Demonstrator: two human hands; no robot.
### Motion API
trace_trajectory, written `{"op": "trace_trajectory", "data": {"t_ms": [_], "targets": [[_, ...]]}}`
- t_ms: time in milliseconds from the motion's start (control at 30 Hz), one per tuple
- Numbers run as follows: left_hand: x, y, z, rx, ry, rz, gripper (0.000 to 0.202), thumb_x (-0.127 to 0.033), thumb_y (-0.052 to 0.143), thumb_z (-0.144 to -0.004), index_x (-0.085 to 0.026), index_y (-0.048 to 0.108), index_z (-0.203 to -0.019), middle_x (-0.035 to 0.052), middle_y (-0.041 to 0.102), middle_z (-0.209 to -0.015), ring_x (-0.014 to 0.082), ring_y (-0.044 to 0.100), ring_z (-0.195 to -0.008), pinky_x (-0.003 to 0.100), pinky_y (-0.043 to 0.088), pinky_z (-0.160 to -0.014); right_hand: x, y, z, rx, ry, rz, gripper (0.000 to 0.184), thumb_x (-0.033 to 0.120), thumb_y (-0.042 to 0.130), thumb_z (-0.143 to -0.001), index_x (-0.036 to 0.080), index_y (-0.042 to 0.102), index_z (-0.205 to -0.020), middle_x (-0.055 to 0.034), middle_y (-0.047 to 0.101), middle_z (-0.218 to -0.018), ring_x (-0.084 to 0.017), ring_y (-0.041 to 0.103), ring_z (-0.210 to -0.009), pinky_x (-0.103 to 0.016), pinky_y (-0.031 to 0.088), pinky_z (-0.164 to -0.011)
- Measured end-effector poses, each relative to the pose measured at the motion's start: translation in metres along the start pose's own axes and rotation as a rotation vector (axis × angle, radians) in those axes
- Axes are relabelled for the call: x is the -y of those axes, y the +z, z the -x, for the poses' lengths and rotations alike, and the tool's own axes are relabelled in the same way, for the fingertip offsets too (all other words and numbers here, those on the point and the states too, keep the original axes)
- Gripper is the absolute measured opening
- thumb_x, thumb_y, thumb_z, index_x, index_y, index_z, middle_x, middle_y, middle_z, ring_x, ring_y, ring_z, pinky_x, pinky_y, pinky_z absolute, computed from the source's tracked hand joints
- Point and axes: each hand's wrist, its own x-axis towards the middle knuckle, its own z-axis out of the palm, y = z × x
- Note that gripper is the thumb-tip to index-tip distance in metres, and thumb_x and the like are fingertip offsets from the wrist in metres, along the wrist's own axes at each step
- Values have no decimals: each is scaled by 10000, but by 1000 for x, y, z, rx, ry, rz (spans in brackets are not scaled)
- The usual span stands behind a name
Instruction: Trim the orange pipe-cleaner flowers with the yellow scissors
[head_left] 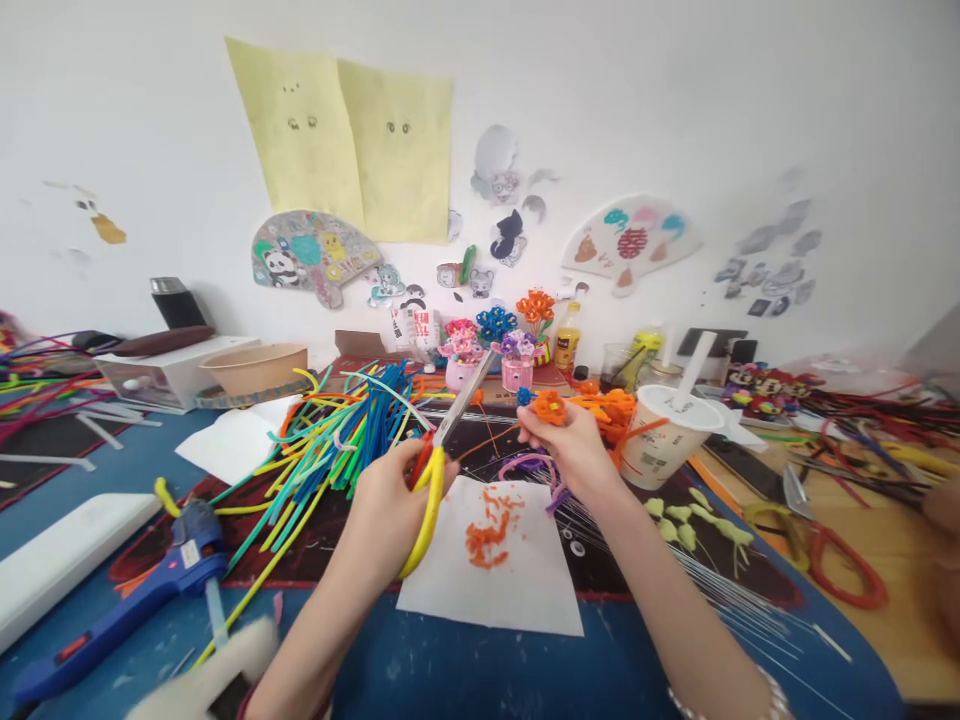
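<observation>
My left hand (394, 500) is closed round the handles of yellow-and-red scissors (430, 505), whose blades point up and to the right. In my right hand (574, 445) is an orange pipe-cleaner flower (551, 407), pinched between the fingers, with a thin stem running left toward my left hand. Below both hands lies a white paper sheet (450, 590) with orange fuzz clippings (491, 535) on it. More orange pipe-cleaner flowers (611, 410) sit just behind my right hand. A purple pipe cleaner (534, 463) curls on the dark mat between the hands.
Coloured pipe cleaners (330, 440) are heaped at left, near a blue glue gun (172, 590). A paper cup (667, 440) with a straw stands right of my right hand. Finished flower pots (517, 372) line the wall. Thin wires (720, 590) and other scissors (840, 570) lie at right.
</observation>
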Motion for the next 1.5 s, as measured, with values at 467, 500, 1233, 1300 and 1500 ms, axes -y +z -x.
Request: {"op": "trace_trajectory", "data": {"t_ms": [467,500,1233,1300,1500], "targets": [[3,27,-37,211,35,242,271,-395,729,-615,-159,658,-728,14,673,-670,171,599,-632,240,438,-555,5,18,-10,217,208,111,299,311,849,-585,119,688,-749,-3,658,-534,-108,598,-467,-195,431,-456],[3,26,-36,230,20,259,283,-405,720,-624,-154,653,-738,14,666,-659,163,588,-611,237,429,-539,4,16,-10,224,199,119,323,297,843,-601,122,693,-827,7,659,-553,-112,608,-487,-197,444,-469],[23,29,-34,201,28,253,228,-356,698,-661,-160,666,-773,15,669,-698,183,609,-685,257,441,-601,-6,-11,-8,386,52,366,324,323,745,-722,193,709,-1016,29,642,-624,-128,567,-514,-253,468,-514],[23,29,-33,184,30,261,239,-355,708,-654,-157,666,-780,12,663,-695,174,598,-669,253,433,-591,-5,-10,-7,372,31,357,274,311,758,-698,183,702,-934,24,648,-675,-118,561,-526,-248,455,-515],[20,31,-32,141,35,343,275,-374,723,-638,-154,650,-785,6,645,-680,158,596,-669,243,443,-597,-4,-10,-7,274,78,195,281,305,796,-654,177,638,-849,58,584,-580,-82,484,-455,-199,342,-418]]}}
